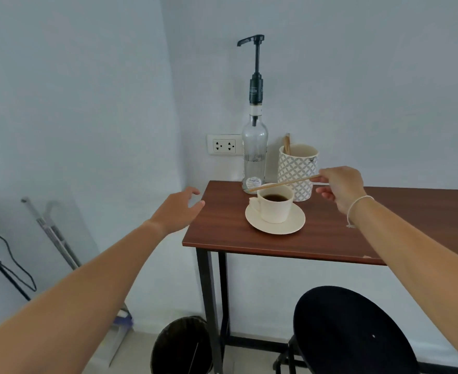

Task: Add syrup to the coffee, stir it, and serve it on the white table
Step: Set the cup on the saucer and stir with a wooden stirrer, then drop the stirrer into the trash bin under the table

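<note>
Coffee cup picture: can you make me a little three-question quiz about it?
1. True or false: the right hand pinches a wooden stir stick in its fingers.
2. What does the coffee cup stand on? A) saucer B) stool C) bin
3. Fill in: the left hand is open and holds ____.

Key: 1 true; 2 A, the white saucer on the brown table; 3 nothing.
</note>
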`<state>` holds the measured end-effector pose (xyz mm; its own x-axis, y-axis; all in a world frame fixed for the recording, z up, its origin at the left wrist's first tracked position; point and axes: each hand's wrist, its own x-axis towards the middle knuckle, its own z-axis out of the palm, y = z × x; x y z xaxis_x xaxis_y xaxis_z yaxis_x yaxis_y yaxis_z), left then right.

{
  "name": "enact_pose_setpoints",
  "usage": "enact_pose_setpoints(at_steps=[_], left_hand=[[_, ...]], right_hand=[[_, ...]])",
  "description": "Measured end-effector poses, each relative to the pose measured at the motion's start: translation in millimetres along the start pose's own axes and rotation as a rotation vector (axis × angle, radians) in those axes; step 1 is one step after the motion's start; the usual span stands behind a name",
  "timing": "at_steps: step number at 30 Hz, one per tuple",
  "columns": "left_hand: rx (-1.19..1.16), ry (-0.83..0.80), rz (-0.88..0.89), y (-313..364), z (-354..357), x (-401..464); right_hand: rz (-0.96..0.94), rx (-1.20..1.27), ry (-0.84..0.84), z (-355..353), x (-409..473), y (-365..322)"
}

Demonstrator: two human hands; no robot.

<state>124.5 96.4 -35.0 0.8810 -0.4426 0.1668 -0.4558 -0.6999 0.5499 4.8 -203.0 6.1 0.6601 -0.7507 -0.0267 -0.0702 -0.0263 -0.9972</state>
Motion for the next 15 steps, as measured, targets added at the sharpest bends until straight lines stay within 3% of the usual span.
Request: enact_pose_setpoints(at_steps=[8,15], left_hand=[[0.284,0.032,0.086,-71.9,-45.6,29.0],[0.608,0.057,0.292,-139.3,-79.2,83.9]], right_hand=[[-0.153,-0.078,-0.029,87.8,-47.5,-20.1],[-0.317,-0.287,0.021,202.6,-79.6,-13.5]])
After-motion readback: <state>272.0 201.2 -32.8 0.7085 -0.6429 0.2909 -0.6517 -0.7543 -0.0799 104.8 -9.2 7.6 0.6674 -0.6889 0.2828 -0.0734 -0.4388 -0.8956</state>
